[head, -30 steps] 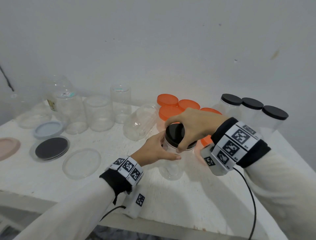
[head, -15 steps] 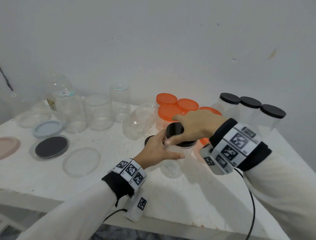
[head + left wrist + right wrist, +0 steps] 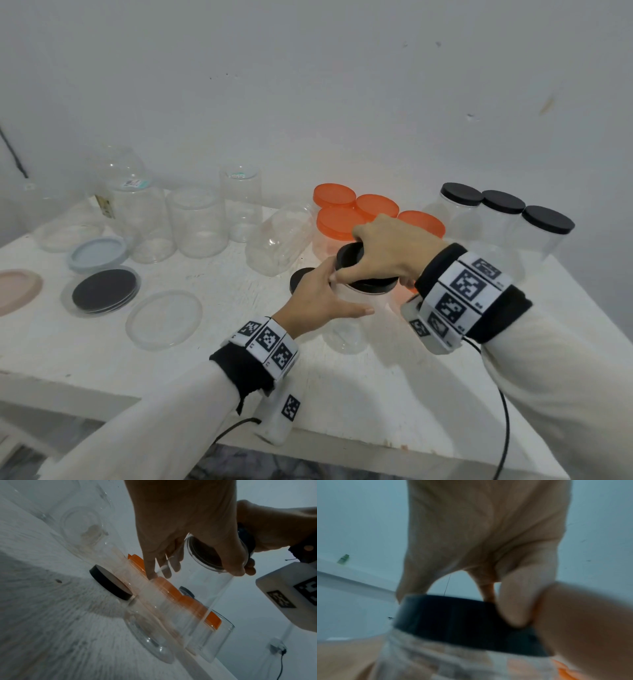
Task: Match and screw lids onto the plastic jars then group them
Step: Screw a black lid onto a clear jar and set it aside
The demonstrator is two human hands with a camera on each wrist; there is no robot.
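A clear plastic jar [image 3: 346, 334] stands at the table's middle front. My left hand [image 3: 322, 296] wraps round its upper body, thumb along the near side. A black lid [image 3: 349, 255] sits on its mouth, and my right hand [image 3: 383, 253] grips the lid's rim from above with curled fingers. In the right wrist view the black lid [image 3: 462, 622] is blurred under my fingers. The left wrist view looks through the clear jar [image 3: 180, 608] at my left fingers. A loose black lid [image 3: 298, 277] lies flat just left of the jar, also seen as a loose black lid [image 3: 111, 582].
Three black-lidded jars [image 3: 500, 219] stand at the back right, several orange-lidded jars [image 3: 339, 212] behind my hands. A clear jar [image 3: 279, 240] lies on its side. Open clear jars [image 3: 197, 226] stand back left, with loose lids [image 3: 104, 291] and a clear lid [image 3: 163, 318] front left.
My right hand has turned on the black lid, its fingers shifting round the rim. The left hand keeps its hold on the jar. The loose black lid has come into view.
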